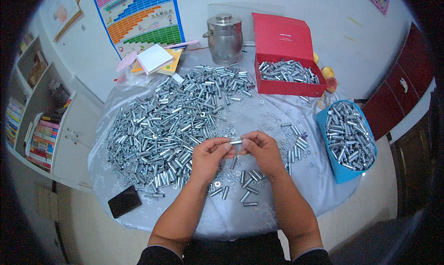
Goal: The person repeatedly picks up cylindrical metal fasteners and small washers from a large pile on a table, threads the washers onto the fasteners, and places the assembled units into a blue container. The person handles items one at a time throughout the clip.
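Observation:
Above the near middle of the table, a short shiny metal sleeve (236, 140) lies level between my two hands. My left hand (209, 157) pinches its left end with thumb and fingers, and my right hand (264, 153) grips the right end the same way. Whether a bolt sits inside the sleeve is too small to tell. Left of my hands spreads a large heap of metal sleeves and bolts (157, 131). Below the hands lie several loose sleeves (250, 187) and small flat washers (226, 176). Another loose group of sleeves (296, 150) is just right of my right hand.
A blue bin (326, 140) full of metal pieces stands at the right. Behind are an open red box (289, 88) holding more, a steel pot (225, 41) and notebooks (157, 59). A dark phone (124, 201) lies at the front left edge of the cloth-covered table (208, 219).

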A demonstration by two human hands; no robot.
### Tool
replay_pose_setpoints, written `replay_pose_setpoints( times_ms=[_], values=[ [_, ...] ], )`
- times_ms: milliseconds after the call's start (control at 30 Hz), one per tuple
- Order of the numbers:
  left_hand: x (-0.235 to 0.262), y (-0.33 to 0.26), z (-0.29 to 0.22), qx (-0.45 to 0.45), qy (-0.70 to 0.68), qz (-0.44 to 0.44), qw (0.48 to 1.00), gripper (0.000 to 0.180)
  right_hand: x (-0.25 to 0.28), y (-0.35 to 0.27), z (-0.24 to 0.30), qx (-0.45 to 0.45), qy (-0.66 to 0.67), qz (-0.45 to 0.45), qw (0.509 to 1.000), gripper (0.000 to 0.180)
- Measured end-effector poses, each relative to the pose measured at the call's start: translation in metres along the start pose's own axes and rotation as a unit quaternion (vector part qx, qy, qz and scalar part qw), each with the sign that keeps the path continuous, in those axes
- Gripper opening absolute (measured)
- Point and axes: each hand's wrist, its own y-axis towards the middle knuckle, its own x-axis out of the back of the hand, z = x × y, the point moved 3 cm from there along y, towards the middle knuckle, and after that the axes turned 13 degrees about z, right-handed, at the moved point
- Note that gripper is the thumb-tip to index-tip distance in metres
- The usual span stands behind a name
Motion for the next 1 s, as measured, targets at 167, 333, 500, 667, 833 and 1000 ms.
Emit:
replay_pose_setpoints(
  times_ms=[167,333,500,667,833,1000],
  values=[
    [-0.024,-0.005,-0.004,-0.012,0.075,0.066,0.995,0.019,0.019,-0.027,0.016,-0.112,-0.033,-0.033,0.993,0.015],
    [-0.056,-0.002,-0.001,-0.019,0.07,0.107,0.992,0.02,0.03,-0.064,0.027,0.004,-0.019,-0.087,0.996,0.015],
    [-0.098,0.002,0.008,0.061,-0.003,0.14,0.988,0.019,0.054,-0.099,0.031,0.051,-0.016,-0.16,0.986,0.015],
    [-0.132,0.006,0.021,0.045,0.05,0.205,0.976,0.019,0.077,-0.131,0.037,0.007,-0.01,-0.21,0.978,0.01],
    [-0.166,0.009,0.029,0.048,0.051,0.265,0.962,0.019,0.092,-0.152,0.049,0.057,-0.027,-0.274,0.96,0.007],
    [-0.191,0.01,0.043,0.085,0.017,0.262,0.961,0.019,0.109,-0.177,0.044,0.021,-0.037,-0.317,0.947,0.012]
  ],
)
